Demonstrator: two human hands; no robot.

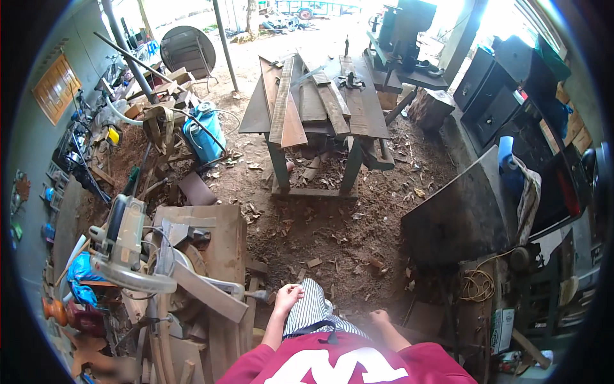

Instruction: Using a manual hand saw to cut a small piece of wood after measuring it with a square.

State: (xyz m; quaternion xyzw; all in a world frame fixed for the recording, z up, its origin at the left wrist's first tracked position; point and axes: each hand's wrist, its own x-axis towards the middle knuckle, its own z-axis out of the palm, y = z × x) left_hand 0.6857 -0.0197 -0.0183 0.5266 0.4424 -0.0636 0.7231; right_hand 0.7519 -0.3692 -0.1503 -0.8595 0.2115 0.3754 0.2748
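My left hand (288, 299) hangs in front of my striped shorts, its fingers curled in and nothing seen in them. Close to its left, the tip of a grey tool handle (259, 296) sticks out from a miter saw (131, 246) with a clear guard. A loose plank (208, 293) leans across that saw. My right hand (380, 318) is low at my right side, small and blurred, so its fingers do not show clearly. Ahead stands a workbench (251, 116) with several wooden boards (293, 118) and a clamp (352, 82) on top.
Wood shavings and leaves cover the dirt floor (320, 233). A dark panel (457, 208) leans at the right, near a coiled cord (476, 286). A blue tank (204, 133) stands at the left, and a tree stump (432, 109) is behind the bench's right side.
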